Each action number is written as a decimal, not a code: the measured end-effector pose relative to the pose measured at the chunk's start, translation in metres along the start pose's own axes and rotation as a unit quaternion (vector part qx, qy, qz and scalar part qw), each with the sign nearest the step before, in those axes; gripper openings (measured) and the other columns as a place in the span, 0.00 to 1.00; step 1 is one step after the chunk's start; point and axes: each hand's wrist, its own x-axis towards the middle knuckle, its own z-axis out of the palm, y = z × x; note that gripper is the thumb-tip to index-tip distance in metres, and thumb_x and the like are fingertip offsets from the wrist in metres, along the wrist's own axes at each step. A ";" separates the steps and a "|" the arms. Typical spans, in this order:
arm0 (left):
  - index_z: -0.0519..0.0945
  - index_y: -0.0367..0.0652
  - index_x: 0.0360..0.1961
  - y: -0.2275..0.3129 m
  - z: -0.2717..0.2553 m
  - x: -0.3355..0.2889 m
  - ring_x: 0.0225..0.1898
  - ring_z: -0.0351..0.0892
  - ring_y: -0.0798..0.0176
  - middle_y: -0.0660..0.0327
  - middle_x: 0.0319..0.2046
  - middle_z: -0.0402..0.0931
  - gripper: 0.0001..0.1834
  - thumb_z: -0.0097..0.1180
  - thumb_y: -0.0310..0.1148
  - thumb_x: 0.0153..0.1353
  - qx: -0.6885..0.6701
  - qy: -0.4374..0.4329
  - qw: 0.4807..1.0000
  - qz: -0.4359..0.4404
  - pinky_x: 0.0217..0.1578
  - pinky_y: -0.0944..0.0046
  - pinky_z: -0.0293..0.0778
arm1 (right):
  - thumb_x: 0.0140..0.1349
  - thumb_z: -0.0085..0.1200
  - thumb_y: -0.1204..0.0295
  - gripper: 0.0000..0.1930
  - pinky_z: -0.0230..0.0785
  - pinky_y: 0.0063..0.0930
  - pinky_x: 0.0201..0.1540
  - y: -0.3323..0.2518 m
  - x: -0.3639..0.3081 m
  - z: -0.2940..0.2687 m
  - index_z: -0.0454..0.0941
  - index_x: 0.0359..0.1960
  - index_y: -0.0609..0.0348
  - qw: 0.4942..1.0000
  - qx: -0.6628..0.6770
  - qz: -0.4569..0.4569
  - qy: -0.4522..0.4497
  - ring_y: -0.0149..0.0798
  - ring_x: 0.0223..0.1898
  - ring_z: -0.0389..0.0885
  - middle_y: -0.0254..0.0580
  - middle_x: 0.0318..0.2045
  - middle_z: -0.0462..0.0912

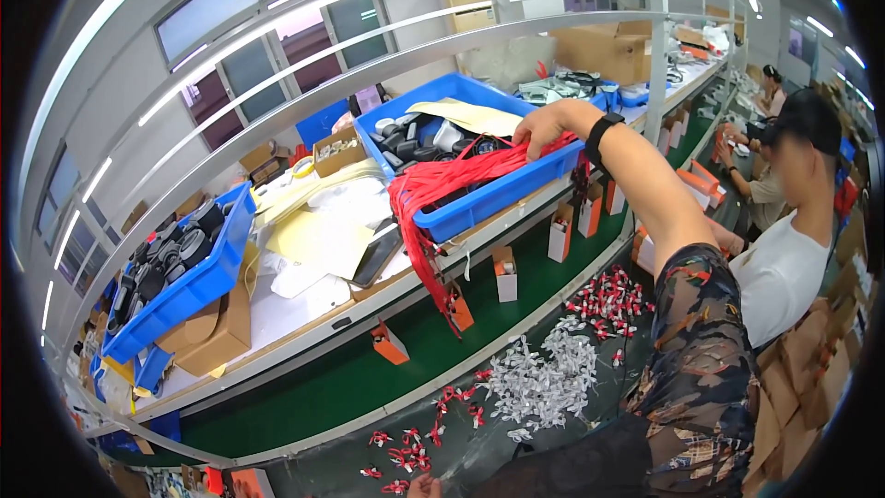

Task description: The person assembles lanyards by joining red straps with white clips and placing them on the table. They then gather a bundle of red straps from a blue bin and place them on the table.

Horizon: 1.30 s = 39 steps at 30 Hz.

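Note:
My right hand (549,127), a black band on its wrist, reaches over a blue bin (479,209) on the bench. Its fingers curl down, closed on the red straps (461,169) laid across the bin's near side. The straps' ends hang over the rim toward the green conveyor belt. Black camera-like parts (398,145) and a yellow sheet (472,116) lie farther back in the bin. Only the fingertips of my left hand (424,487) show at the bottom edge, close to small red looped pieces (406,457); whether they hold anything is unclear.
A heap of clear-wrapped pieces (539,378) and red pieces (608,302) lies on the near surface. Small orange-and-white boxes (506,275) stand along the green belt (304,403). A second blue bin (189,300) is at left. Metal rails cross above. Co-workers (788,267) sit at right.

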 end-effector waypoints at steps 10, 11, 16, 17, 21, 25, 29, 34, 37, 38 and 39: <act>0.78 0.37 0.49 0.059 0.003 0.010 0.35 0.74 0.67 0.61 0.34 0.78 0.16 0.61 0.30 0.61 0.047 -0.071 0.995 -0.051 0.40 0.67 0.72 | 0.41 0.69 0.64 0.37 0.69 0.39 0.51 -0.025 0.004 -0.012 0.74 0.60 0.52 0.986 -0.117 0.077 -0.092 0.46 0.49 0.79 0.44 0.50 0.82; 0.78 0.37 0.49 0.045 0.008 0.008 0.36 0.75 0.67 0.60 0.34 0.78 0.15 0.61 0.30 0.61 0.016 -0.063 0.996 -0.058 0.40 0.67 0.72 | 0.41 0.69 0.64 0.37 0.69 0.39 0.51 -0.032 0.005 -0.014 0.74 0.60 0.52 0.986 -0.120 0.074 -0.091 0.46 0.49 0.79 0.44 0.50 0.82; 0.78 0.36 0.48 -0.001 0.020 0.000 0.36 0.75 0.66 0.58 0.33 0.79 0.15 0.62 0.30 0.61 -0.051 -0.048 0.995 -0.067 0.42 0.66 0.73 | 0.36 0.72 0.68 0.30 0.70 0.42 0.47 -0.048 0.006 -0.011 0.81 0.48 0.51 0.963 -0.229 0.115 -0.082 0.46 0.45 0.81 0.42 0.44 0.84; 0.78 0.35 0.47 0.000 0.019 -0.001 0.36 0.76 0.66 0.58 0.33 0.79 0.15 0.62 0.30 0.60 -0.040 -0.048 0.996 -0.061 0.41 0.66 0.73 | 0.37 0.71 0.69 0.27 0.70 0.43 0.45 -0.050 0.005 -0.010 0.82 0.46 0.51 0.959 -0.250 0.118 -0.062 0.47 0.44 0.81 0.42 0.42 0.85; 0.79 0.35 0.46 0.014 0.012 -0.002 0.35 0.76 0.66 0.58 0.32 0.79 0.14 0.62 0.29 0.60 -0.045 -0.067 0.991 -0.107 0.40 0.65 0.74 | 0.40 0.67 0.72 0.23 0.71 0.43 0.42 -0.046 -0.002 -0.010 0.82 0.44 0.53 0.951 -0.283 0.109 -0.061 0.48 0.40 0.82 0.44 0.38 0.85; 0.79 0.35 0.46 0.018 0.014 0.003 0.35 0.76 0.65 0.58 0.33 0.80 0.14 0.62 0.28 0.60 -0.044 -0.065 0.993 -0.084 0.40 0.65 0.74 | 0.45 0.61 0.75 0.16 0.71 0.41 0.39 -0.005 -0.001 -0.015 0.82 0.40 0.58 0.982 -0.185 -0.026 0.039 0.44 0.36 0.81 0.46 0.34 0.85; 0.80 0.36 0.45 0.000 0.022 0.013 0.35 0.77 0.66 0.56 0.33 0.81 0.13 0.61 0.29 0.60 -0.033 -0.056 0.997 -0.043 0.39 0.65 0.74 | 0.48 0.56 0.75 0.11 0.68 0.34 0.37 -0.002 -0.008 -0.015 0.81 0.35 0.59 0.979 0.099 -0.068 0.167 0.38 0.33 0.79 0.42 0.29 0.83; 0.80 0.36 0.45 0.044 0.025 0.031 0.36 0.78 0.66 0.56 0.34 0.81 0.13 0.60 0.30 0.61 -0.057 -0.067 0.996 -0.009 0.40 0.64 0.74 | 0.50 0.51 0.77 0.08 0.63 0.25 0.34 -0.001 -0.008 -0.001 0.79 0.33 0.59 0.943 0.283 -0.065 0.160 0.29 0.30 0.72 0.32 0.27 0.78; 0.79 0.37 0.46 0.051 0.028 0.038 0.36 0.78 0.66 0.57 0.33 0.80 0.13 0.61 0.30 0.61 -0.072 -0.057 0.996 -0.003 0.39 0.65 0.74 | 0.49 0.50 0.78 0.10 0.63 0.22 0.35 0.003 -0.002 0.000 0.77 0.34 0.59 0.943 0.299 -0.062 0.135 0.28 0.30 0.71 0.31 0.27 0.77; 0.79 0.37 0.46 0.054 0.025 0.041 0.36 0.78 0.65 0.57 0.33 0.81 0.14 0.62 0.31 0.61 -0.066 -0.076 0.995 -0.011 0.39 0.66 0.73 | 0.48 0.49 0.79 0.10 0.63 0.22 0.36 0.006 0.000 0.003 0.77 0.34 0.60 0.925 0.355 -0.062 0.118 0.29 0.31 0.71 0.32 0.27 0.77; 0.79 0.38 0.47 0.058 0.022 0.046 0.36 0.78 0.65 0.58 0.33 0.81 0.15 0.62 0.32 0.61 -0.059 -0.095 0.994 -0.018 0.39 0.66 0.73 | 0.48 0.49 0.79 0.11 0.64 0.22 0.37 0.010 0.000 0.003 0.77 0.35 0.60 0.904 0.411 -0.061 0.101 0.30 0.32 0.72 0.33 0.27 0.77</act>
